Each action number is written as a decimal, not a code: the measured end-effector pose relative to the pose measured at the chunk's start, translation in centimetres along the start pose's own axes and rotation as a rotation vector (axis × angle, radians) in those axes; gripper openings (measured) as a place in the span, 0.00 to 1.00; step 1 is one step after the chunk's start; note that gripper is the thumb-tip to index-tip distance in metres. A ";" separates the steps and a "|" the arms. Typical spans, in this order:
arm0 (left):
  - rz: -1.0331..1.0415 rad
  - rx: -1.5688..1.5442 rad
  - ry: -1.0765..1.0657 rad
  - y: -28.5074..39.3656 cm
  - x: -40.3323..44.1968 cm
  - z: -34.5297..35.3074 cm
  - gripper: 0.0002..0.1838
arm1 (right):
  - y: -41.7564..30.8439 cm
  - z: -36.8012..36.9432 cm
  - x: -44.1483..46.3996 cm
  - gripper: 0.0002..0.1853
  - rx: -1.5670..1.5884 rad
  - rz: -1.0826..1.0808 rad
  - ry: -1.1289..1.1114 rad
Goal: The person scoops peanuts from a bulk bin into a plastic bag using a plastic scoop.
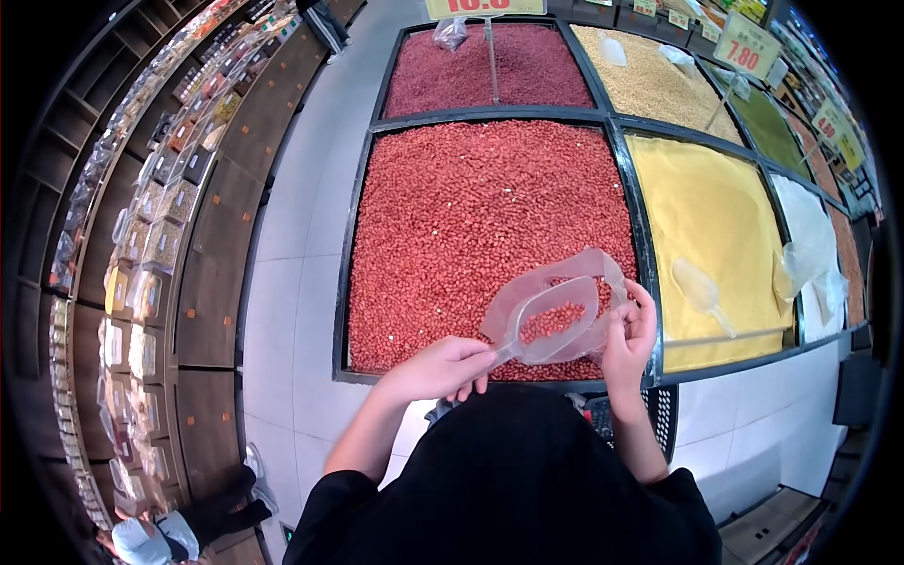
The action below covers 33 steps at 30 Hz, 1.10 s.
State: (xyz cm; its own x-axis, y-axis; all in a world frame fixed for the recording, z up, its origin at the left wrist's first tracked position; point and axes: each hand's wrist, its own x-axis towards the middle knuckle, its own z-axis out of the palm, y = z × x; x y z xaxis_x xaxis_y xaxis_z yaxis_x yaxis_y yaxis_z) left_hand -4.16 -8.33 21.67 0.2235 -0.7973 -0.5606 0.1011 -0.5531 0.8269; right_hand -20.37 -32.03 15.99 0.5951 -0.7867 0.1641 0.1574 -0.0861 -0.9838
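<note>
My left hand (444, 367) is closed around the handle of a clear plastic scoop (534, 353) with some red-skinned peanuts in its bowl. Beside it my right hand (629, 339) pinches the edge of a thin, see-through plastic bag (516, 292). Bag and scoop overlap; I cannot tell how far the scoop reaches inside. Both hands are over the near edge of a large black-framed bin (356, 226) filled with red-skinned peanuts (471, 207).
To the right, a yellow grain bin (716, 198) holds another clear scoop (699, 285). Bins of dark red beans (471, 71) and pale grain (650, 85) lie beyond, under price signs (749, 47). Shelves of packaged food (141, 301) line the left aisle, where a person (169, 537) is at the bottom.
</note>
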 end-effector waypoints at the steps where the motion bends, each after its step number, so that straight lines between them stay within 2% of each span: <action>1: -0.002 -0.001 0.004 0.3 0.7 0.7 0.21 | 0.0 -0.2 -0.1 0.26 0.001 -0.004 -0.010; 4: 0.057 0.255 0.213 1.5 2.1 2.8 0.19 | 0.1 -0.5 -0.2 0.27 -0.004 -0.015 -0.026; 5: 0.052 0.258 0.215 1.2 2.6 3.3 0.19 | 0.1 -0.6 -0.3 0.28 -0.012 -0.027 -0.029; 7: 0.224 0.494 0.365 0.7 3.4 3.8 0.18 | -0.1 -0.8 -0.5 0.28 0.010 -0.006 -0.034; 11: 0.195 0.487 0.366 1.4 4.1 4.5 0.15 | -0.5 -1.2 -0.5 0.28 0.043 0.035 -0.050; 13: 0.229 0.595 0.405 1.2 4.6 4.8 0.15 | -0.7 -1.4 -0.1 0.28 0.051 0.035 -0.060; 20: 0.257 0.645 0.466 2.0 5.0 5.5 0.14 | -0.8 -1.6 0.7 0.27 0.078 0.059 -0.100; 22: 0.342 0.671 0.499 1.7 5.0 5.5 0.14 | -0.7 -1.7 1.0 0.27 0.075 0.058 -0.120; 29: 0.408 0.692 0.555 0.9 2.2 4.4 0.15 | -1.0 -1.7 3.0 0.25 0.009 0.010 -0.111; 31: 0.424 0.477 0.479 0.1 0.1 3.3 0.17 | -1.0 -1.9 3.4 0.25 0.041 0.069 -0.098; 32: 0.419 0.480 0.479 -0.7 -1.3 2.7 0.17 | -0.4 -1.9 3.6 0.25 0.032 0.027 -0.088; 33: 0.326 0.314 0.428 -1.8 -2.9 2.0 0.18 | -0.4 -1.8 3.7 0.25 0.035 0.031 -0.085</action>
State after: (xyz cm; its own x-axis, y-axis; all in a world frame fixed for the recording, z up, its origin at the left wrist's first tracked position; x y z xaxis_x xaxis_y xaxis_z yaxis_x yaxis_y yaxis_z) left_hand -6.96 -5.50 21.74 0.5700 -0.8058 -0.1603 -0.3135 -0.3937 0.8641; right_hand -19.63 -35.96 16.85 0.6647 -0.7337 0.1408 0.1647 -0.0399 -0.9855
